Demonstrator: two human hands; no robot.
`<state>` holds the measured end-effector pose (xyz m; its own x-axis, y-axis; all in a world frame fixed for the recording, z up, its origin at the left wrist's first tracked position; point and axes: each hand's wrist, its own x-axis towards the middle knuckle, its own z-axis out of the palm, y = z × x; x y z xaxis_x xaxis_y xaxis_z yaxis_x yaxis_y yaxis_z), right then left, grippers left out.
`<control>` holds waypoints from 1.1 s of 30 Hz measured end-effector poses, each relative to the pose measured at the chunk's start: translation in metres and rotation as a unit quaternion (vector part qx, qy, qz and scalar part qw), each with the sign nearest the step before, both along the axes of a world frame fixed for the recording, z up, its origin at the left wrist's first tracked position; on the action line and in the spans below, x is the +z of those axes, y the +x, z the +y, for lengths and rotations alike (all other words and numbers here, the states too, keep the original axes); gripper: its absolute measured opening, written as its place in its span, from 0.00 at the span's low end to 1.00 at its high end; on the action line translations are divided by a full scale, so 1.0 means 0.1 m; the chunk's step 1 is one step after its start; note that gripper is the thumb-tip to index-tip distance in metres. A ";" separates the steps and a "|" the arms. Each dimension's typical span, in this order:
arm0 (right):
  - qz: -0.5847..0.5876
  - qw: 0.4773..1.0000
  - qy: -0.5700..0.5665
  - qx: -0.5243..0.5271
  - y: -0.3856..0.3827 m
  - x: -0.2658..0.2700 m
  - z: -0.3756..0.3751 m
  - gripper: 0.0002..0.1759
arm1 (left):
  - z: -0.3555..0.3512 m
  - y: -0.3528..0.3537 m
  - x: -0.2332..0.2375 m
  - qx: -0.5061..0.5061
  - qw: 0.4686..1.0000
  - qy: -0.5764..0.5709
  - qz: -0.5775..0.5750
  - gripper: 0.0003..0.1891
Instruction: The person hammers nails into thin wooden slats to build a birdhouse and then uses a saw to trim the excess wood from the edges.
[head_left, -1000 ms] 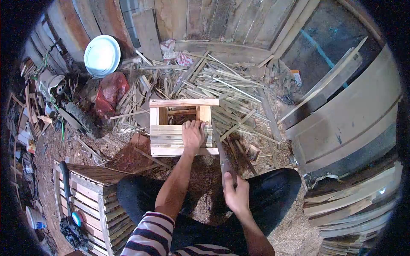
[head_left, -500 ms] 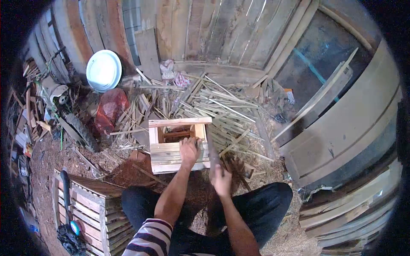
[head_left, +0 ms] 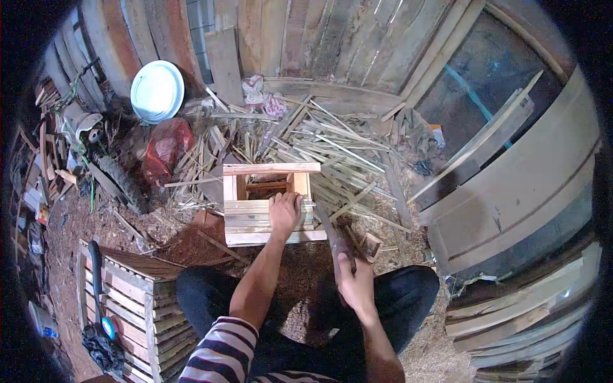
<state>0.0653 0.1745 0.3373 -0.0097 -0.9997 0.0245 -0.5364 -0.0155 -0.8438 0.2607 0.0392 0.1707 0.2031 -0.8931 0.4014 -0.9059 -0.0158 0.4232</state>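
A small wooden crate (head_left: 274, 239) of pale slats stands on the ground before me, with a rectangular opening in its top. My left hand (head_left: 285, 212) presses on the slats, its fingers bent over the opening's near edge, gripping the crate. In my right hand (head_left: 354, 277) is what looks like a handsaw (head_left: 337, 239), its dark blade wide near the fist and narrowing forward. The blade tip lies at the crate's right end, beside the slat ends. The lowest slat sticks out farther right than those above.
Loose thin wood strips (head_left: 345, 150) pile up behind the crate. A slatted box (head_left: 153, 306) with a black-handled tool (head_left: 96, 268) on it stands at my left. Stacked boards (head_left: 523, 306) and a large panel (head_left: 511, 210) line the right. A white basin (head_left: 157, 92) leans by the plank wall.
My right hand has drawn the saw back toward me and slightly right, its blade now angled. My left hand stays on the crate. The view has shifted a little.
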 end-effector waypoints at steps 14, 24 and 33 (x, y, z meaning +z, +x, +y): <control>0.012 0.998 0.056 0.028 0.02 0.00 0.11 0.24 | -0.01 0.00 0.03 -0.003 1.000 0.000 -0.003 0.14; 0.025 0.998 0.056 0.015 0.16 -0.04 0.10 0.23 | 0.05 -0.01 -0.06 -0.002 1.000 -0.004 0.026 0.14; 0.057 0.997 0.045 -0.036 0.15 -0.23 0.07 0.31 | -0.01 -0.04 0.04 0.036 0.999 -0.026 0.030 0.13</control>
<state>0.0802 0.1818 0.3146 -0.0841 -0.9946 -0.0608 -0.6260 0.1002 -0.7733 0.2569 0.0386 0.1745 0.2906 -0.8537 0.4322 -0.8763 -0.0561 0.4784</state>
